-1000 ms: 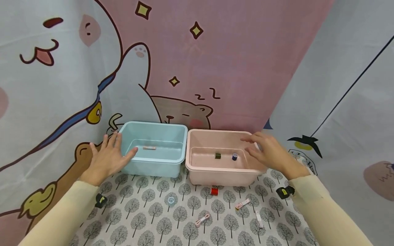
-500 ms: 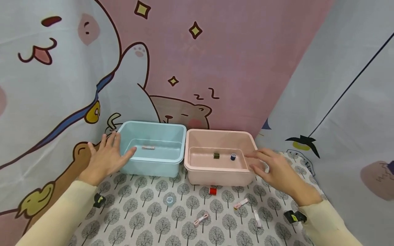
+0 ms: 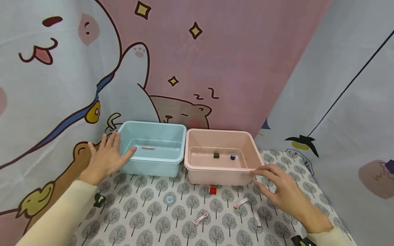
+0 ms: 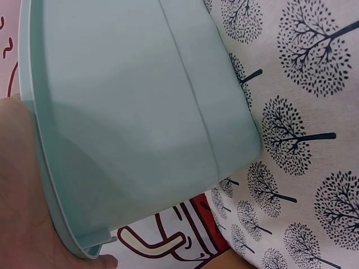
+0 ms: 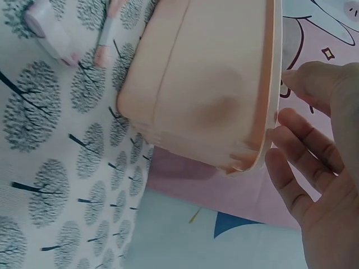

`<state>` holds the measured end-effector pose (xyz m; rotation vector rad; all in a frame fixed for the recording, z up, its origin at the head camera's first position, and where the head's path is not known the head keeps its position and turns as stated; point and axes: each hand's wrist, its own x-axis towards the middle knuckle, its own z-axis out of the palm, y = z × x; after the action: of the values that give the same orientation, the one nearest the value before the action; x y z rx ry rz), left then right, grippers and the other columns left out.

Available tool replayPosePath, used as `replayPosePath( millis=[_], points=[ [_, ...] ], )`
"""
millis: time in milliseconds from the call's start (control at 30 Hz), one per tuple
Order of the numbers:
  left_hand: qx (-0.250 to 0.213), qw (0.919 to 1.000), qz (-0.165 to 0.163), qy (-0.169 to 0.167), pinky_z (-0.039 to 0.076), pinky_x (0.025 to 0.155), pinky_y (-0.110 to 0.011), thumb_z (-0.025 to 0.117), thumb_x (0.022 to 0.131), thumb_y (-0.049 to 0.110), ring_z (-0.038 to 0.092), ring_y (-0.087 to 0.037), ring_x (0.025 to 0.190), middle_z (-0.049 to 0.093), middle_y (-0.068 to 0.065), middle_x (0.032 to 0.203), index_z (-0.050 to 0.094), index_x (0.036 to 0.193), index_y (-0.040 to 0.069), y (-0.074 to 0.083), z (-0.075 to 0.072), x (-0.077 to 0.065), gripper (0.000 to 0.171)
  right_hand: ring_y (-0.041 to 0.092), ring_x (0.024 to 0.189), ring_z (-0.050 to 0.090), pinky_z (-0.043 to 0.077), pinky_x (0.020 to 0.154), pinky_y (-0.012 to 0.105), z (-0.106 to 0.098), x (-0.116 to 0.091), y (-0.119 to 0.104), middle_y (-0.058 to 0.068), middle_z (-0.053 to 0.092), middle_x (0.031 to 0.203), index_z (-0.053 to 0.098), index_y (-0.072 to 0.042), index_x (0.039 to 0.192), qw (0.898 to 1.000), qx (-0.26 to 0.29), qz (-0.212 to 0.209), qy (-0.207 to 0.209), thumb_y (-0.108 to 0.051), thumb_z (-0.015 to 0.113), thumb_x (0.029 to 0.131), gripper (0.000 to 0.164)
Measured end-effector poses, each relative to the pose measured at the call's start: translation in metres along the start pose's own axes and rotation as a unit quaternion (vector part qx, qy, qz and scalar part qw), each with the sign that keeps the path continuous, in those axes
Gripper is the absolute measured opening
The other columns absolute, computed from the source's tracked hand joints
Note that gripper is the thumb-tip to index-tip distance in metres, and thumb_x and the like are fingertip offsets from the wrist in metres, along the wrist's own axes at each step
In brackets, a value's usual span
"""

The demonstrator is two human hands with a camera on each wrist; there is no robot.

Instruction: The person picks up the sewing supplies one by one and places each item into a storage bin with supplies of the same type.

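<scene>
Pink bin (image 3: pixel 221 177) has, I see, the right hand (image 3: pixel 284 191) at one end, blue bin (image 3: pixel 150 168) the left hand (image 3: pixel 106 159), both with fingers apart.

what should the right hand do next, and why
Probably reach down and left with the right hand and pinch the red spool. A green spool and a dark blue spool are already in the pink bin, while the red one lies on the cloth just in front of it, and that hand holds nothing.
</scene>
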<state>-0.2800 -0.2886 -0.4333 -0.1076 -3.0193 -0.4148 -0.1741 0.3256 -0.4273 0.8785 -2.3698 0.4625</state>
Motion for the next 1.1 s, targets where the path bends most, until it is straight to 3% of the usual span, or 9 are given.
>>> replayPosePath(
  millis=[300,533,633,833,1100],
  points=[
    [0.000,1.0000,0.000,-0.001,-0.014,0.124,-0.101,0.032,0.112,0.089,0.001,-0.069,0.176,0.005,-0.034,0.193,0.008,0.185,-0.005,0.000,0.001,0.001,0.121,0.000,0.094,0.064,0.047,0.069,0.013,0.011,-0.030,-0.012,-0.005,0.078,0.124,0.085,-0.024,0.134,0.998,0.014,0.046,-0.026,0.002,0.103,0.079,0.063],
    [0.003,1.0000,-0.001,-0.003,-0.014,0.125,-0.101,0.032,0.111,0.089,0.000,-0.068,0.176,0.005,-0.034,0.193,0.009,0.185,-0.004,-0.001,0.001,0.002,0.121,-0.007,0.089,0.063,0.054,0.061,0.023,0.028,-0.061,-0.010,-0.009,0.075,0.119,0.083,-0.028,0.135,0.991,0.032,0.109,-0.072,-0.005,0.103,0.085,0.058],
    [0.004,1.0000,-0.001,0.004,-0.013,0.125,-0.101,0.033,0.112,0.089,0.001,-0.068,0.176,0.006,-0.034,0.193,0.009,0.185,-0.005,-0.002,0.000,0.003,0.121,-0.008,0.080,0.059,0.052,0.058,0.022,0.037,-0.072,-0.012,-0.008,0.072,0.112,0.084,-0.024,0.135,0.984,0.047,0.143,-0.099,-0.012,0.101,0.090,0.049],
    [-0.001,1.0000,0.000,0.010,-0.012,0.124,-0.102,0.035,0.111,0.089,0.002,-0.069,0.176,0.008,-0.035,0.193,0.010,0.185,-0.005,0.000,0.000,0.005,0.122,-0.008,0.069,0.049,0.048,0.058,0.021,0.045,-0.085,-0.019,-0.006,0.066,0.103,0.082,-0.018,0.135,0.954,0.059,0.235,-0.178,-0.033,0.101,0.094,0.048],
    [-0.002,1.0000,-0.003,0.007,-0.015,0.124,-0.101,0.033,0.112,0.089,0.001,-0.069,0.176,0.007,-0.033,0.193,0.011,0.185,-0.004,0.001,0.001,0.003,0.121,-0.004,0.070,0.045,0.046,0.062,0.022,0.048,-0.085,-0.024,-0.009,0.059,0.090,0.082,-0.021,0.131,0.936,0.023,0.292,-0.194,-0.039,0.104,0.088,0.051]
  ],
)
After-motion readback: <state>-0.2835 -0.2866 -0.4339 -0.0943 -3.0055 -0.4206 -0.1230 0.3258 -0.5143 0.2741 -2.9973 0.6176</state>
